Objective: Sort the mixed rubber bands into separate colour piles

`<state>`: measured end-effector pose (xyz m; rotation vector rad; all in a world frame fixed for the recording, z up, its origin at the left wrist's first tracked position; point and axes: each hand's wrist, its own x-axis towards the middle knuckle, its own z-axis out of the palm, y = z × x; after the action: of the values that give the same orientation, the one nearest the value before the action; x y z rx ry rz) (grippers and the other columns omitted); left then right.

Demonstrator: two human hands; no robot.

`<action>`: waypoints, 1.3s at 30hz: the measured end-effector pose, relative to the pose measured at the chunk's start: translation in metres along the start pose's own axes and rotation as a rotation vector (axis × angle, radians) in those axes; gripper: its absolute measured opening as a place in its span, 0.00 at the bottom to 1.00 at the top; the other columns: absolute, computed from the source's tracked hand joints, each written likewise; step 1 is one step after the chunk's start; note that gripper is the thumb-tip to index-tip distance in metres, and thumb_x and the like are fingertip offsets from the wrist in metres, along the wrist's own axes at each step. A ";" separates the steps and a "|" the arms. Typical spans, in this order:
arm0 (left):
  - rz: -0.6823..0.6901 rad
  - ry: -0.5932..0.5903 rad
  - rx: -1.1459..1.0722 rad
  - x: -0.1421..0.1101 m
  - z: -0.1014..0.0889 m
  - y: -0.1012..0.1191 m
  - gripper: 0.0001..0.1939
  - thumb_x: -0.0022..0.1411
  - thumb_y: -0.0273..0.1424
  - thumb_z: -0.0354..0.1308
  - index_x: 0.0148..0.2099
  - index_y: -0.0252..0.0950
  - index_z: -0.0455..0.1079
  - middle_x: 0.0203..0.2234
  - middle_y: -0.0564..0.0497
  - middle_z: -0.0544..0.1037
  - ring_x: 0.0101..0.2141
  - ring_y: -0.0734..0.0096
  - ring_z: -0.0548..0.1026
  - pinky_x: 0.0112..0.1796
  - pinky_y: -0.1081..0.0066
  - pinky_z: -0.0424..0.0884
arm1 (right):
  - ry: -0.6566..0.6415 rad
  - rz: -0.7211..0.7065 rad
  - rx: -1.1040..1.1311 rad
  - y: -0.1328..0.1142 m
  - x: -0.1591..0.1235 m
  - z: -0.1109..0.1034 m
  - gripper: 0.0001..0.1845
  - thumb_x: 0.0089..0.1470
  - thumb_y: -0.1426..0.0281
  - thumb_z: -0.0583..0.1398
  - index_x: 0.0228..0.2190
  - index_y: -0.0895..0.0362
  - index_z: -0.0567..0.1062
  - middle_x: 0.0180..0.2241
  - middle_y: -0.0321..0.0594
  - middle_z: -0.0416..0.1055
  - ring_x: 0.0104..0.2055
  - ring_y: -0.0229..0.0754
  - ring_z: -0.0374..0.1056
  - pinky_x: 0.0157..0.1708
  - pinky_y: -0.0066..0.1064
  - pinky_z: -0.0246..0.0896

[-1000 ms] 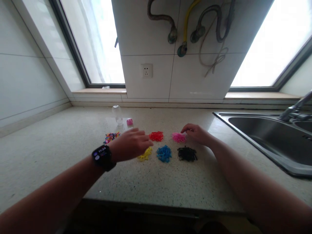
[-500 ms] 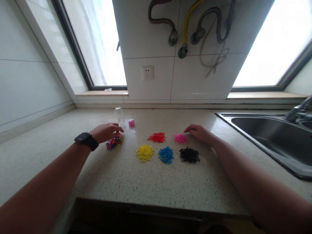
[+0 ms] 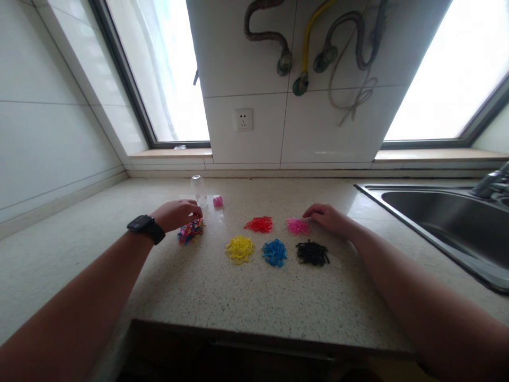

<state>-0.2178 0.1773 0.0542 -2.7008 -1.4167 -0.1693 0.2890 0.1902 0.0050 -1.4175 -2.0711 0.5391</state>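
Observation:
My left hand [image 3: 180, 214], wearing a black watch, rests over the back of a mixed-colour pile of small rubber bands [image 3: 190, 232]. Its fingertips are bent down and pinched together at the pile; anything between them is too small to make out. Beside the pink pile of rubber bands [image 3: 298, 226] is my right hand [image 3: 324, 217], fingers curled together at the pile's right edge, their grip partly hidden. Sorted piles lie between and in front of the hands: red [image 3: 259, 224], yellow [image 3: 239, 249], blue [image 3: 274, 252] and black [image 3: 312, 253].
Behind my left hand a clear bottle [image 3: 199, 192] stands upside down, with a pink cap [image 3: 218, 201] next to it. A steel sink [image 3: 368, 189] is set into the speckled counter [image 3: 222, 302] on the right. The tiled wall holds a socket [image 3: 244, 120] and hoses.
The whole view has shifted slightly, so everything sits a little farther right. My left fingers have curled down closer to the mixed pile. My right hand stays by the pink pile.

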 end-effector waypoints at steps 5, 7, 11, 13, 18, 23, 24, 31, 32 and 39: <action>0.007 0.022 -0.003 0.000 -0.005 0.004 0.13 0.66 0.37 0.51 0.41 0.43 0.78 0.37 0.51 0.77 0.34 0.71 0.73 0.36 0.73 0.66 | -0.010 -0.011 -0.001 0.003 0.001 0.000 0.13 0.51 0.72 0.55 0.33 0.56 0.81 0.37 0.41 0.79 0.41 0.45 0.72 0.45 0.36 0.64; 0.014 0.038 -0.013 0.000 -0.008 0.009 0.13 0.66 0.37 0.52 0.40 0.42 0.77 0.36 0.51 0.77 0.33 0.71 0.73 0.35 0.73 0.65 | -0.020 -0.010 -0.002 0.004 0.001 0.000 0.14 0.51 0.73 0.55 0.34 0.56 0.81 0.38 0.42 0.79 0.41 0.45 0.72 0.45 0.37 0.64; 0.049 0.089 -0.058 0.004 -0.016 0.030 0.11 0.66 0.35 0.53 0.41 0.41 0.76 0.35 0.51 0.77 0.33 0.71 0.72 0.35 0.72 0.65 | -0.030 -0.004 -0.023 0.001 0.001 0.000 0.14 0.52 0.73 0.55 0.34 0.56 0.81 0.38 0.42 0.78 0.41 0.45 0.72 0.45 0.36 0.64; 0.070 0.121 -0.097 0.007 -0.019 0.045 0.10 0.66 0.34 0.53 0.42 0.40 0.76 0.35 0.51 0.77 0.33 0.72 0.72 0.35 0.72 0.64 | -0.035 -0.011 -0.037 -0.001 0.000 0.000 0.14 0.52 0.73 0.54 0.34 0.56 0.81 0.38 0.42 0.78 0.41 0.45 0.72 0.45 0.36 0.64; 0.087 0.234 -0.233 0.015 -0.019 0.088 0.08 0.66 0.33 0.55 0.43 0.39 0.75 0.34 0.52 0.76 0.31 0.74 0.70 0.35 0.71 0.64 | -0.049 -0.039 -0.055 0.000 0.000 0.000 0.14 0.52 0.74 0.55 0.34 0.56 0.81 0.38 0.42 0.78 0.42 0.44 0.72 0.45 0.35 0.64; 0.072 0.326 -0.410 0.021 -0.006 0.125 0.08 0.67 0.33 0.56 0.43 0.37 0.75 0.29 0.53 0.75 0.28 0.76 0.68 0.32 0.73 0.66 | -0.057 -0.057 -0.067 0.002 0.002 0.001 0.15 0.52 0.75 0.55 0.33 0.55 0.81 0.37 0.41 0.78 0.41 0.43 0.73 0.45 0.33 0.64; 0.066 0.337 -0.445 0.021 -0.004 0.131 0.08 0.67 0.34 0.57 0.43 0.37 0.75 0.29 0.53 0.75 0.28 0.76 0.69 0.31 0.74 0.66 | -0.055 -0.058 -0.068 0.002 0.002 0.002 0.15 0.51 0.75 0.55 0.33 0.55 0.81 0.37 0.41 0.78 0.41 0.43 0.73 0.45 0.33 0.64; 0.061 0.349 -0.657 0.017 -0.007 0.163 0.06 0.64 0.31 0.59 0.42 0.35 0.76 0.26 0.53 0.74 0.25 0.79 0.67 0.26 0.77 0.64 | -0.048 -0.080 -0.084 0.000 0.003 0.003 0.15 0.50 0.76 0.55 0.33 0.55 0.81 0.37 0.41 0.78 0.40 0.43 0.72 0.45 0.33 0.65; 0.061 0.348 -0.696 0.016 -0.008 0.165 0.06 0.64 0.31 0.60 0.41 0.35 0.76 0.27 0.53 0.74 0.26 0.79 0.67 0.26 0.77 0.64 | -0.049 -0.079 -0.088 0.000 0.003 0.003 0.15 0.50 0.76 0.55 0.33 0.55 0.81 0.37 0.41 0.78 0.40 0.43 0.72 0.45 0.33 0.65; -0.052 0.329 -0.736 0.021 0.004 0.164 0.09 0.62 0.34 0.60 0.41 0.35 0.77 0.27 0.52 0.74 0.27 0.76 0.68 0.28 0.75 0.64 | -0.059 -0.080 -0.113 -0.002 0.004 0.003 0.16 0.50 0.77 0.55 0.33 0.55 0.81 0.38 0.41 0.78 0.41 0.43 0.73 0.44 0.32 0.65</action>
<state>-0.0702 0.1022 0.0489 -2.9282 -1.5290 -1.3041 0.2846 0.1933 0.0051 -1.3897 -2.2256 0.4426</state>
